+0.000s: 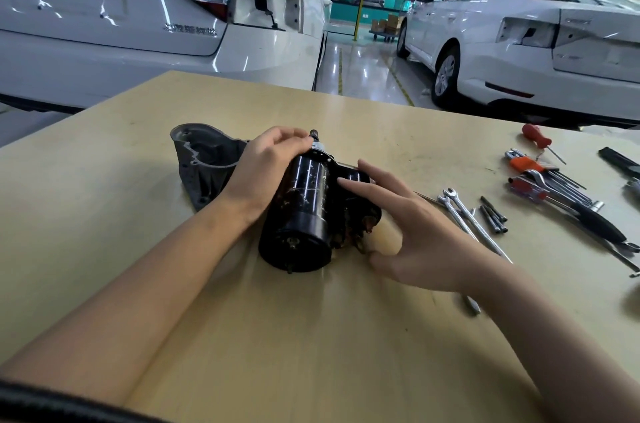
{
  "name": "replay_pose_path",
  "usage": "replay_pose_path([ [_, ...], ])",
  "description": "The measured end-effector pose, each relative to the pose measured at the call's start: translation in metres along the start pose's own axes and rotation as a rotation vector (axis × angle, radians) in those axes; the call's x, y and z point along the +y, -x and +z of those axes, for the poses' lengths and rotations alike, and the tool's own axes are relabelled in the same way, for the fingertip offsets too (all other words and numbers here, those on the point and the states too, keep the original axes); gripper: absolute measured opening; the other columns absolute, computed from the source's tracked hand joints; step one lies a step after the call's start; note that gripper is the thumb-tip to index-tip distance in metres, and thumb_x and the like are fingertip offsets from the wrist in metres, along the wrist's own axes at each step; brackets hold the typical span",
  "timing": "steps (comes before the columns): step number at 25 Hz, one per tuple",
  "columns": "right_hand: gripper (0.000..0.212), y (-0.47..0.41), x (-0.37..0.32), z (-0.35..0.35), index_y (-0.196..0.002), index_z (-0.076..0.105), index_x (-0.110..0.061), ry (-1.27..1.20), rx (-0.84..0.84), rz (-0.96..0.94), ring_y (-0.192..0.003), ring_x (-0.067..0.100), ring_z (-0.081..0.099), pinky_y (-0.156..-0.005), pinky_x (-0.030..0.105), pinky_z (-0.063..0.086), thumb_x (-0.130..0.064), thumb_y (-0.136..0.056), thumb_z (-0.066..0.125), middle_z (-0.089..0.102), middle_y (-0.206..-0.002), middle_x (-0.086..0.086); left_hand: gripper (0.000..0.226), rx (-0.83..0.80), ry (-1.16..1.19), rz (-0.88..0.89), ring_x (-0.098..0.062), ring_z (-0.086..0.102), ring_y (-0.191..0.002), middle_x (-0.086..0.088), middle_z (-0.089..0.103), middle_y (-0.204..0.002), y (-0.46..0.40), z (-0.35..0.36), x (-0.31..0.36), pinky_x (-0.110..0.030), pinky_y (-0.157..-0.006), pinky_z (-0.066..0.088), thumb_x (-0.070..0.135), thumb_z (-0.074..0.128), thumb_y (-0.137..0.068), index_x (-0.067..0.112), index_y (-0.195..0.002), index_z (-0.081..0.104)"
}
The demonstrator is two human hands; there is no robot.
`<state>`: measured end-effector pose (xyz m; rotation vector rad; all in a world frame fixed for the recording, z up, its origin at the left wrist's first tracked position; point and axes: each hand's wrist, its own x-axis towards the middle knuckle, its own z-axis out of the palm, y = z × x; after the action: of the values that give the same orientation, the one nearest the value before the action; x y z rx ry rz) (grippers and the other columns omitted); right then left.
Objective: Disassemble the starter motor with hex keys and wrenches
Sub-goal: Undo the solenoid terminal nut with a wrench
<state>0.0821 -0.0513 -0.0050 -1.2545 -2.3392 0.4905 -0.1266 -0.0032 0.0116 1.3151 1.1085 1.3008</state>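
We curl our left hand (273, 159) over the far end of the black starter motor (304, 211) while our right hand (412, 235), fingers spread, touches its near-right side

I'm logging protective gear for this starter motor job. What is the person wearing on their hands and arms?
Nothing shows on either. The left hand and right hand are bare, without gloves, rings or a watch. Both forearms are uncovered as far as the frame's lower edge, with no sleeve or cuff in view. A dark strip crosses the bottom left corner; what it is cannot be told.
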Motion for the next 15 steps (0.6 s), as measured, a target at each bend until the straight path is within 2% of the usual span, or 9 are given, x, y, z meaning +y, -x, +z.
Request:
replay_pose_path([
  [2,0.082,0.002,0.001,0.000,-0.143,0.037,-0.041,-0.066,0.047,0.017,-0.137,-0.001,0.031,-0.108,0.024,0.035,-0.013,-0.072,0.064,0.025,-0.153,-0.013,0.045,-0.076,-0.152,-0.017,-0.011,0.059,-0.105,0.003,0.060,-0.118,-0.001,-0.001,-0.001,-0.014,-0.078,0.046,0.018,0.070,-0.085,0.013,-0.126,0.054],
  [5,0.080,-0.002,0.000,0.004,-0.142,0.039,-0.034,-0.120,0.115,0.036,-0.125,0.007,0.047,-0.103,0.034,0.043,0.000,-0.074,0.064,0.043,-0.138,-0.006,0.093,-0.143,-0.368,-0.075,-0.006,0.046,-0.115,0.005,0.039,-0.140,-0.002,-0.002,-0.004,-0.017,-0.087,0.039,0.027,0.082,-0.072,0.022,-0.148,0.029],
  [7,0.077,-0.004,0.000,0.007,-0.141,0.041,-0.034,-0.116,0.146,0.037,-0.116,0.008,0.052,-0.101,0.032,0.044,0.001,-0.076,0.064,0.047,-0.130,-0.005,0.104,-0.136,-0.404,-0.099,-0.007,0.041,-0.119,0.002,0.029,-0.153,-0.001,-0.001,0.000,-0.022,-0.094,0.036,0.031,0.084,-0.069,0.024,-0.152,0.021],
  [9,0.072,-0.004,0.003,0.008,-0.140,0.042,-0.038,-0.036,0.177,0.030,-0.108,0.011,0.055,-0.097,0.033,0.045,-0.005,-0.081,0.064,0.048,-0.122,-0.005,0.104,-0.120,-0.474,-0.122,-0.010,0.041,-0.127,-0.001,0.029,-0.155,0.002,-0.004,0.009,-0.026,-0.102,0.037,0.040,0.083,-0.068,0.023,-0.151,0.023],
  [10,0.069,-0.004,0.005,0.008,-0.139,0.042,-0.041,0.013,0.187,0.036,-0.103,0.012,0.055,-0.093,0.034,0.046,-0.009,-0.082,0.065,0.049,-0.118,-0.006,0.098,-0.105,-0.577,-0.110,-0.012,0.044,-0.129,-0.001,0.037,-0.151,0.006,-0.008,0.014,-0.029,-0.104,0.038,0.050,0.080,-0.067,0.022,-0.148,0.031],
  [11,0.068,-0.004,0.005,0.007,-0.138,0.042,-0.044,0.053,0.194,0.048,-0.100,0.014,0.056,-0.090,0.036,0.047,-0.012,-0.083,0.066,0.049,-0.114,-0.007,0.088,-0.068,-0.700,-0.071,-0.013,0.051,-0.123,0.000,0.050,-0.140,0.014,-0.013,0.020,-0.031,-0.100,0.043,0.061,0.073,-0.065,0.023,-0.139,0.044],
  [12,0.068,-0.005,0.004,0.005,-0.136,0.043,-0.046,0.076,0.204,0.061,-0.097,0.015,0.056,-0.088,0.037,0.048,-0.015,-0.082,0.068,0.049,-0.110,-0.007,0.074,-0.010,-0.819,-0.006,-0.012,0.059,-0.108,0.003,0.062,-0.119,0.023,-0.017,0.026,-0.031,-0.088,0.047,0.071,0.063,-0.064,0.024,-0.121,0.057],
  [14,0.066,-0.007,0.000,0.003,-0.131,0.047,-0.048,0.076,0.229,0.083,-0.093,0.015,0.058,-0.086,0.038,0.050,-0.017,-0.078,0.071,0.049,-0.103,-0.008,0.068,0.077,-0.975,0.044,-0.012,0.060,-0.079,0.006,0.064,-0.082,0.050,-0.024,0.032,-0.031,-0.068,0.046,0.085,0.038,-0.062,0.024,-0.085,0.061],
  [15,0.065,-0.007,-0.002,0.004,-0.129,0.047,-0.049,0.083,0.235,0.087,-0.090,0.014,0.059,-0.084,0.039,0.050,-0.019,-0.077,0.072,0.049,-0.101,-0.009,0.075,0.071,-1.003,0.013,-0.014,0.059,-0.073,0.004,0.062,-0.075,0.063,-0.026,0.031,-0.032,-0.064,0.045,0.089,0.028,-0.062,0.022,-0.077,0.058],
])
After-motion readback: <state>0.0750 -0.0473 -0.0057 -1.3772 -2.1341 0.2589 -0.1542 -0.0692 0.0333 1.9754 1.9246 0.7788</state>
